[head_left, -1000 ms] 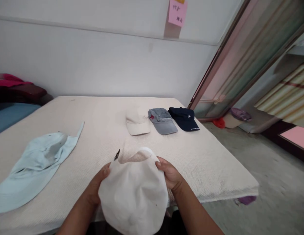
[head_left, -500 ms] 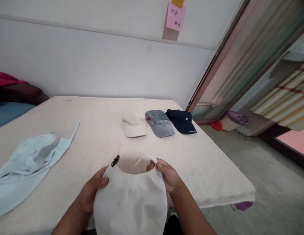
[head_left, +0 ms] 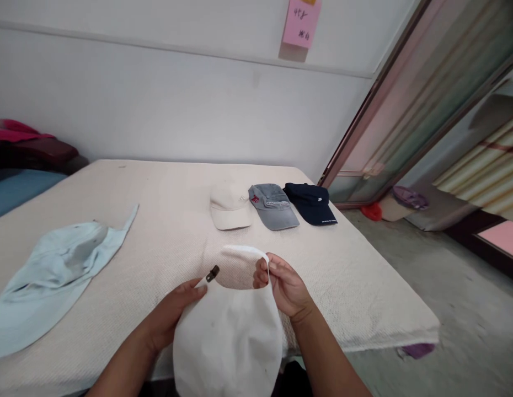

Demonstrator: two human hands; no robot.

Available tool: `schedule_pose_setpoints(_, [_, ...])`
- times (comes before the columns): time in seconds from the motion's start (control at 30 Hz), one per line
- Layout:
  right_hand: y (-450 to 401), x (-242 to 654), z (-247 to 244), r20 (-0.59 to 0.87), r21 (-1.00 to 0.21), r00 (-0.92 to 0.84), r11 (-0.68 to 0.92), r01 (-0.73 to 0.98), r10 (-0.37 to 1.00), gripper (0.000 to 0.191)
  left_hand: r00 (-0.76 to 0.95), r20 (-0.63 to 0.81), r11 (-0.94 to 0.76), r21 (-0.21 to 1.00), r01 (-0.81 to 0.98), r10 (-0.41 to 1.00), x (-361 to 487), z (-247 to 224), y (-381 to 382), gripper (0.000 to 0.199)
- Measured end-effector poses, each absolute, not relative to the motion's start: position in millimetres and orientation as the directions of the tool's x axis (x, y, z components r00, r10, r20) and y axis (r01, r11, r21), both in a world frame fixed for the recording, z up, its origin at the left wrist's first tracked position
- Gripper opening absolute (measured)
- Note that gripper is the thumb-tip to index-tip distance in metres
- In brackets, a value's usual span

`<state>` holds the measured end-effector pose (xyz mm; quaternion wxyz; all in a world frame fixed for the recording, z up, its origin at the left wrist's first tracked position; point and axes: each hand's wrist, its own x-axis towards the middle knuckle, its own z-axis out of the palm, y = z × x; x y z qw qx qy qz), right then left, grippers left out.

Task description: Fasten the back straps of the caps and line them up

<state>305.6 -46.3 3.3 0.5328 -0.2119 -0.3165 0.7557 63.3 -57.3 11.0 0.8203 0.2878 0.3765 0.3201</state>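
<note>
Between my two hands is a white cap, its rear opening turned away from me over the near edge of the table. My left hand grips the cap's left side, thumb on top, just below a dark metal buckle on the short strap end. My right hand pinches the base of the long white strap, whose loose end curves leftward above the opening. Strap and buckle are apart. The cap's lower part runs out of view at the bottom.
A beige cap, a grey cap and a navy cap lie in a row farther back on the cloth-covered table. A pale blue cap lies at the left. A pink note hangs on the wall.
The cap has shifted slightly right, and my left hand has moved right and in toward the opening. The strap's loose end has swung up and left, more stretched out.
</note>
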Motion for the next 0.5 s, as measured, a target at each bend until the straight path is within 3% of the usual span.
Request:
schedule_pose_setpoints(0.23, [-42, 293, 1, 0.000, -0.677, -0.408, -0.300, -0.672, 0.913, 0.004, 0.496, -0.409, 0.618, 0.683, -0.389, 0.766, 53, 7, -49, 0.017])
schedule_pose_setpoints(0.5, [-43, 284, 0, -0.019, -0.679, -0.438, -0.333, -0.654, 0.899, 0.013, 0.405, -0.376, 0.524, 0.769, -0.367, 0.834, 48, 6, -52, 0.016])
